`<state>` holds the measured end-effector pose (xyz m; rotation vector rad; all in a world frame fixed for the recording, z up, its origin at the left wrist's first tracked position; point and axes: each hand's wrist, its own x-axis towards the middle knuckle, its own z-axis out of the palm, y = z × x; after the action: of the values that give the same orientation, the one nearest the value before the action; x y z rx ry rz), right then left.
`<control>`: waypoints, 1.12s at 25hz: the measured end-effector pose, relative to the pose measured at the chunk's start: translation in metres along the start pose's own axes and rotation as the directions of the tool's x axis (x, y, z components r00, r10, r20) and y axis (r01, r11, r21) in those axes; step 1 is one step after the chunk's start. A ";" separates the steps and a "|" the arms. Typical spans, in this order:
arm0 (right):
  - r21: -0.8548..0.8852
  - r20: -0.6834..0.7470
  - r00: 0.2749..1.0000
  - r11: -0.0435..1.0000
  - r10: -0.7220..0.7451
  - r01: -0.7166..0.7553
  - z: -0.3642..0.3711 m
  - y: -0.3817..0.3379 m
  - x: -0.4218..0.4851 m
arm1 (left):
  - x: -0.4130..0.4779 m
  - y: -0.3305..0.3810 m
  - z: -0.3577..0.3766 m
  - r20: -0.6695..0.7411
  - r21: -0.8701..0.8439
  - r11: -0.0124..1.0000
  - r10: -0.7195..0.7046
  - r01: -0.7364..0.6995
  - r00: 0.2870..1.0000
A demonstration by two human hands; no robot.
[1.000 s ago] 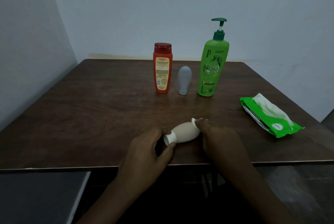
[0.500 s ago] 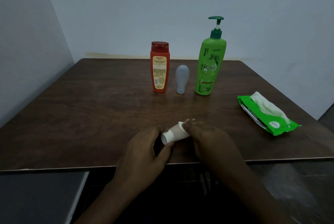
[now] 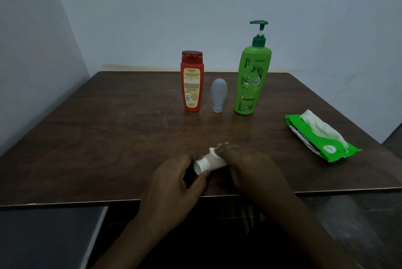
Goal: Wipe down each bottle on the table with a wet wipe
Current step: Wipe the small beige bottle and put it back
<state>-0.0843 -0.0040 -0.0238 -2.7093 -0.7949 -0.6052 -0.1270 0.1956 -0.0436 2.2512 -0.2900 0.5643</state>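
At the far left a pale wall [image 3: 32, 62] is running beside the dark wooden table [image 3: 97, 138], and a grey surface [image 3: 43, 236] is sitting lower down, past the table's near edge; the left hand [image 3: 174, 181] is reaching in over that edge, thumb and fingers curling round the white cap end of the small beige bottle [image 3: 210, 163], so it is holding the bottle by its cap; further back, the orange-red bottle [image 3: 192, 86] is standing upright, dark red cap on top, label facing the camera; the small beige bottle is lying tilted on its side near the front edge, between the two hands, its cap pointing left and toward the person; whether it is resting on the wood or being held just above it I cannot tell; a wet wipe [image 3: 214, 151] is showing as a white scrap on the bottle's upper side, at the right hand's fingertips; behind, the grey bottle [image 3: 218, 92] is standing on its cap, just beside the orange-red one and not touching it; the right hand [image 3: 250, 171] is wrapping over the beige bottle's body, fingers curling round it with the wipe underneath, hiding most of the bottle; the green pump bottle [image 3: 252, 79] is standing upright just right of the grey bottle; at the far right a green pack of wipes [image 3: 341, 154] is lying flat, well apart from the bottles, with a white sheet [image 3: 319, 126] sticking out of its top.
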 end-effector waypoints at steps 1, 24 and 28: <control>-0.038 -0.018 0.998 0.998 0.053 -0.054 -0.001 0.010 0.001 | 0.000 0.000 0.000 -0.004 0.020 1.000 0.006 -0.006 1.000; -0.060 -0.129 0.984 0.991 -0.126 0.119 -0.006 -0.014 -0.017 | 0.002 0.002 -0.002 -0.040 -0.058 0.998 0.027 -0.029 0.999; -0.026 -0.133 0.984 0.992 0.116 -0.121 -0.004 0.018 -0.009 | 0.002 0.000 -0.002 -0.028 -0.034 0.999 0.031 -0.032 0.999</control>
<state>-0.0818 -0.0243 -0.0264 -2.6905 -0.5914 -0.7668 -0.1254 0.1969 -0.0415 2.2075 -0.3191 0.6023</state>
